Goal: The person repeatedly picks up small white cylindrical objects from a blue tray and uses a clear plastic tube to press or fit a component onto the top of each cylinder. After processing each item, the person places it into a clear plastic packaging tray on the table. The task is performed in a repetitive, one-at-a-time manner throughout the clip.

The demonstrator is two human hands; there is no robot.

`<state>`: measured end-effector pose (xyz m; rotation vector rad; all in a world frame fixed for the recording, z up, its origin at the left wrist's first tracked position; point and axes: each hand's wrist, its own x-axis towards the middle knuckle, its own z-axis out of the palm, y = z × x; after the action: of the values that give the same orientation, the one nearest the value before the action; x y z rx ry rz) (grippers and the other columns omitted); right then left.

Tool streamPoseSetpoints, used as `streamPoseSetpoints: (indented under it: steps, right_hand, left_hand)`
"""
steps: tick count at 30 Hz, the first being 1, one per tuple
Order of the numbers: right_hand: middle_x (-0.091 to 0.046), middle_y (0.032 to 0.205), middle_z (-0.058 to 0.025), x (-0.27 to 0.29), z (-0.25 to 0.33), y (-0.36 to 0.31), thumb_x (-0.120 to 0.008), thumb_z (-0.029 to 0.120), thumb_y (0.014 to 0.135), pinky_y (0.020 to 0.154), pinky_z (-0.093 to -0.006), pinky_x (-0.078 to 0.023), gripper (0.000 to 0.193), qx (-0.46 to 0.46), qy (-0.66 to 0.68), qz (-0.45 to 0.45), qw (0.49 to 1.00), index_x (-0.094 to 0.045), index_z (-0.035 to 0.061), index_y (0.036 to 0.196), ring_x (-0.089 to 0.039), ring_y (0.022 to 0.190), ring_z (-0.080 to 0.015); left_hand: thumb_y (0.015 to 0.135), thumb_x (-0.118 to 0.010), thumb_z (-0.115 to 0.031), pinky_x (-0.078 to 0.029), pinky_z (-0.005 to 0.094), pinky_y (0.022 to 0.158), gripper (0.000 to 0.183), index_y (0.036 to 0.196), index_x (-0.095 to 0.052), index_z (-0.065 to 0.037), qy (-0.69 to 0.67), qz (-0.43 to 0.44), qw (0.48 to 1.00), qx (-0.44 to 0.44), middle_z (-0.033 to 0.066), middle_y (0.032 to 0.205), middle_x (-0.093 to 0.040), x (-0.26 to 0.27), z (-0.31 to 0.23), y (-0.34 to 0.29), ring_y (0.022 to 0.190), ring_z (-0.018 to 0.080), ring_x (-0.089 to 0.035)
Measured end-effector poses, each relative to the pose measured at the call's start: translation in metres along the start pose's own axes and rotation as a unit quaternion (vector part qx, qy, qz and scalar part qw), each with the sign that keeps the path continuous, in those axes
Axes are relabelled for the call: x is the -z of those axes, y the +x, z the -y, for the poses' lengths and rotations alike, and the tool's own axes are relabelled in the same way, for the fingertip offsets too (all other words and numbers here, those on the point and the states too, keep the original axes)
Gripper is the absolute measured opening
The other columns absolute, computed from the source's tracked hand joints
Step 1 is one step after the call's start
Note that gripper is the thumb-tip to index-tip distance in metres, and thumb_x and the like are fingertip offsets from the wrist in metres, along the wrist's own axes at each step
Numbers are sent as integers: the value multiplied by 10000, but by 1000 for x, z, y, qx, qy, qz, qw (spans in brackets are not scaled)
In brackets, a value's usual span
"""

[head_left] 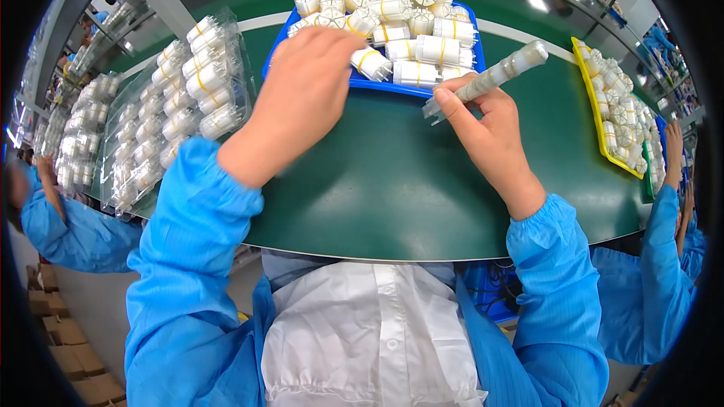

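My right hand is closed around a stick-like tool, its handle wrapped in greyish-white tape. The tool's narrow forked tip points down and left over the green tabletop. At the near left part of a blue tray, my left hand reaches over the rim, back of the hand up and slightly blurred. Its fingertips are by a white cylindrical part with a yellow band and metal pins; whether they grip it is hidden. Many similar white cylinders fill the tray, some lying, some upright.
Clear plastic blister trays with white cylinders stand on the left. A yellow tray of like parts sits at the right. The green table curves along my front. Co-workers in blue sleeves work on both sides.
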<state>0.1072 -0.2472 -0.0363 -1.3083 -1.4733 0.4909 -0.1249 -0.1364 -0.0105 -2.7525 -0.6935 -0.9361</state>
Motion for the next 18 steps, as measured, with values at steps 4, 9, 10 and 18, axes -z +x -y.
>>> streamPoseSetpoints:
  steps: [4,9,10,18]
  right_hand:
    - [-702,815,-80,0,-6,0,-715,193,921,659,-281,-516,229,-3,-5,-1,1000,-704,-26,987,-639,714,-131]
    - [-696,823,-81,3,-12,2,-715,190,921,651,-276,-509,225,-11,-4,-1,1000,-705,-26,982,-630,709,-126]
    - [-695,826,-81,4,-11,2,-715,190,920,650,-275,-508,224,-11,-10,-1,1000,-705,-25,983,-629,709,-125]
    - [-697,843,-68,8,-6,2,-708,193,935,657,-272,-508,219,12,15,-41,999,-706,-20,985,-629,732,-109]
  left_hand:
    - [821,-581,38,-461,445,940,390,1204,-612,-28,54,167,983,-51,107,1089,-663,-26,4,33,1113,317,-578]
    - [808,-651,9,-462,433,930,393,1195,-618,-52,26,176,979,-103,108,1096,-645,-34,26,42,1082,321,-582]
    - [803,-663,5,-463,431,929,401,1197,-616,-56,5,173,979,-113,110,1105,-642,-35,31,41,1082,324,-580]
    - [840,-727,-65,-507,375,938,527,1329,-532,-42,-246,82,965,32,130,1264,-601,-3,6,25,1175,291,-597]
